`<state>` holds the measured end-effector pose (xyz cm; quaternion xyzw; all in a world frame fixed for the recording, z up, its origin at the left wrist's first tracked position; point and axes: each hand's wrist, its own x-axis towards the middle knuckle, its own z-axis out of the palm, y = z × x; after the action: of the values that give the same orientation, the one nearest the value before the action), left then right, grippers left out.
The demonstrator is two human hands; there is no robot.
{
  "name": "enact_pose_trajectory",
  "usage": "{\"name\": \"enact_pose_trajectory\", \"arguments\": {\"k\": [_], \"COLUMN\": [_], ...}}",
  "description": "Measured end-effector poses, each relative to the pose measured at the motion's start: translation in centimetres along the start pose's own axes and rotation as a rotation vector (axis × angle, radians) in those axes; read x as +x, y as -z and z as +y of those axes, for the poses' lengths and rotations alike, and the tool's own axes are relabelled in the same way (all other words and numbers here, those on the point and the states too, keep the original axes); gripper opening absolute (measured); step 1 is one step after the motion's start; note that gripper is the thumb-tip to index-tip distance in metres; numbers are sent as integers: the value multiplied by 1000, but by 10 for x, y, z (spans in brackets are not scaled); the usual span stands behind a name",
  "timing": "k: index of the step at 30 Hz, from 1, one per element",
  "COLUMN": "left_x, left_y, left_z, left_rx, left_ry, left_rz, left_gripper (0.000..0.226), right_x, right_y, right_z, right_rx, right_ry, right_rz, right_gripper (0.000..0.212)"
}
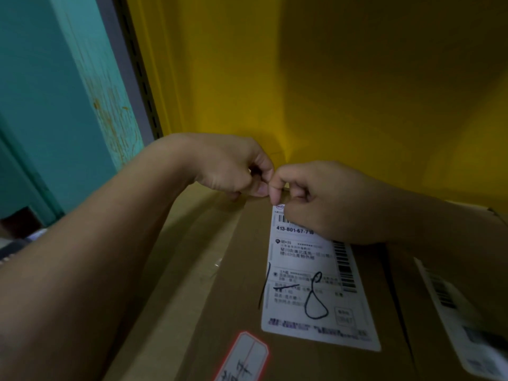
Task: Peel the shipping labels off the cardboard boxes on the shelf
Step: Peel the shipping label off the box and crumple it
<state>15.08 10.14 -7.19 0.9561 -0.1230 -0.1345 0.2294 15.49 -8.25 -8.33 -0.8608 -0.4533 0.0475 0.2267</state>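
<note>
The yellow back panel [330, 78] of the shelf filled the upper right of the frame, with a teal wall [41, 92] down the left edge. Below them, across the lower middle, lay a cardboard box [220, 298], its top face toward the camera. It was pushed right up to the panel, probably why both arms reached in from the bottom corners of the frame. A second box [412, 298] sat touching it at the lower right and carried its own white label [453, 312], which had not been started.

The shipping label [308, 270] lay flat on the first box, right of centre, scrawled over in black marker and looking fully stuck down.

The right hand [335, 204], centre right, rested its heel on the label's upper part, likely to brace itself. Its fingers were curled, and the forefinger tip [275, 198] bore on the label's upper-left corner, the natural place to begin a peel. The left hand [231, 166], just left of it, was curled too, its thumb by that same corner at the box's far edge, perhaps steadying the cardboard. Whether either hand had pinched up a lifted edge I could not tell.

A small red-edged sticker [244, 356] sat at the bottom centre.
</note>
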Motion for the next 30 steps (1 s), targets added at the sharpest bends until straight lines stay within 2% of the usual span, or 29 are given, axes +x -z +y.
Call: {"name": "enact_pose_trajectory", "arguments": {"k": [4,10,24,28,30], "left_x": [-1,0,-5,-3,-4], "left_y": [0,0,-2,-3,-3], "left_z": [1,1,12,11,11], "left_rx": [12,-12,9,28,17], "left_ry": [2,12,19,20,21], "left_rz": [-13,10,1,6,7], "left_gripper": [15,8,12,10,8], "right_x": [0,-6,-6,-11,-12], "right_y": [-3,1,-3,1,3], "right_z": [1,12,-2,3,5], "right_rx": [-13,168,-32,133,118], "right_ry": [3,-54,-19,-61,-55], "right_rz": [-2,77,1,37,67], "right_gripper": [12,15,17,16,18]}}
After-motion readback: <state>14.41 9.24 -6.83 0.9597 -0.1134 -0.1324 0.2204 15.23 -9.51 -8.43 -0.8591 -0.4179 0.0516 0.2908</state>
